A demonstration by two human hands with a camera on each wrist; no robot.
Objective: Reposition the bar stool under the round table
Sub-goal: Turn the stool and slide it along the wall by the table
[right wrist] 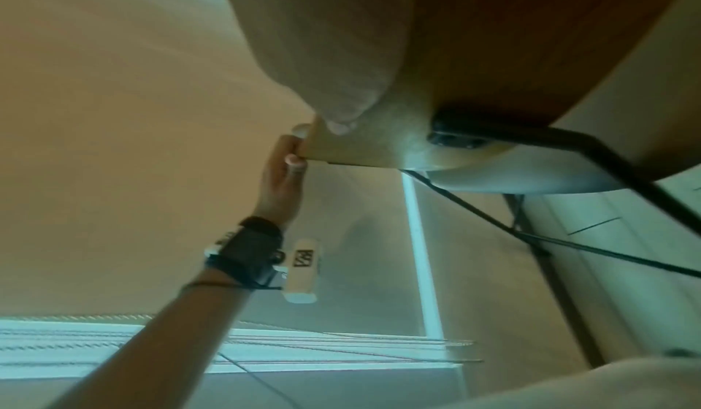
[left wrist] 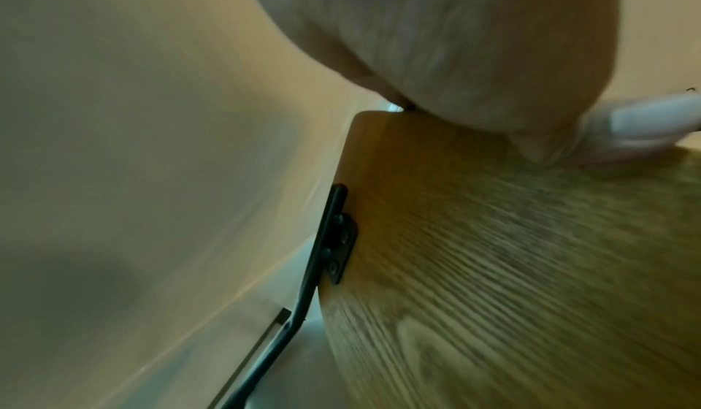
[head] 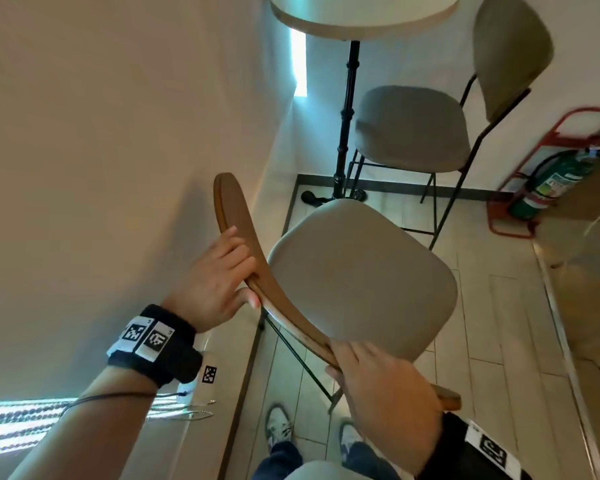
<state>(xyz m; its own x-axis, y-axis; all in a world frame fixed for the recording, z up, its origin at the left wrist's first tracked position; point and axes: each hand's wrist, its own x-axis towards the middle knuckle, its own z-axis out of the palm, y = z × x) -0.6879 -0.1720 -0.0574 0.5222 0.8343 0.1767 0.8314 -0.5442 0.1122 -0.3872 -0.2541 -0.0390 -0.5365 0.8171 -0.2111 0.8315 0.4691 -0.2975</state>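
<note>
The bar stool [head: 357, 271] has a grey padded seat, a curved wooden backrest [head: 232, 216] and thin black legs. It stands just in front of me, short of the round table [head: 361, 19] at the top of the head view. My left hand [head: 219, 282] grips the backrest's left part, fingers over the top edge and thumb behind. My right hand [head: 385, 386] grips the backrest's right end. The left wrist view shows the wood-grain back [left wrist: 531, 265] and its black bracket [left wrist: 341, 241]. In the right wrist view the left hand [right wrist: 282, 175] holds the backrest's edge [right wrist: 360, 151].
A second stool [head: 413, 126] with an olive backrest stands under the table beside its black pedestal [head: 347, 112]. A wall [head: 101, 133] runs close on the left. A green fire extinguisher [head: 551, 181] in a red stand sits at right. My shoes [head: 278, 424] are on the tiled floor.
</note>
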